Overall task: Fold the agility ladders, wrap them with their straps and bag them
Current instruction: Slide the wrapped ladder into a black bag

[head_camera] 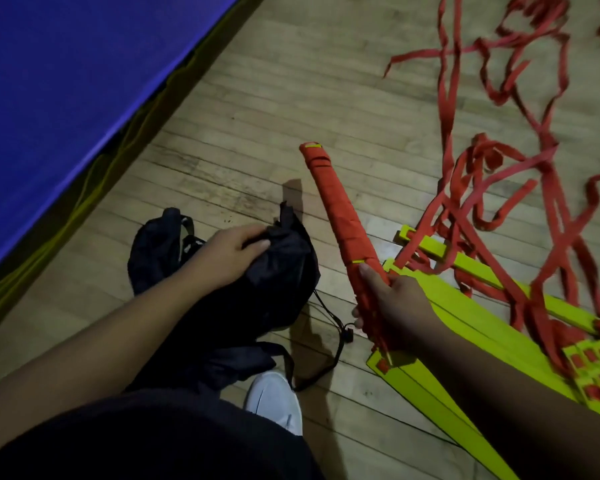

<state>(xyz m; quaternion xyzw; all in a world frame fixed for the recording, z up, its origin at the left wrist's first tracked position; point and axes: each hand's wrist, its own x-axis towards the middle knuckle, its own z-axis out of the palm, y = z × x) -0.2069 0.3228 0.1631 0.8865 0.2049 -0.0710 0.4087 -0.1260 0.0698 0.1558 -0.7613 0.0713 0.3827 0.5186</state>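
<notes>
Head view: the strap-wrapped ladder bundle (343,230) is held in the right hand (392,306) by a closed grip, just beside the black drawstring bag (284,282) — bunched in the left hand (229,254), grip closed. Unless the mouth is spread, the bundle could be snagged and its wraps loosened.

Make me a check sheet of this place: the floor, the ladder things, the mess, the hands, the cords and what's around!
Surface: wooden floor, planks showing between the things.
Job's things: wrapped ladder bundle, bound in red strap; black bag crumpled beside it; yellow-green rungs stacked on the floor, not wrapped.
Clutter: loose red straps tangled across the floor.
Hands: left hand grips the black bag's top; right hand grips the bundle's near end.
Cables: the bag's drawstring cord lies loose.
Surroundings: blue mat on the left; white shoe below the bag.
</notes>
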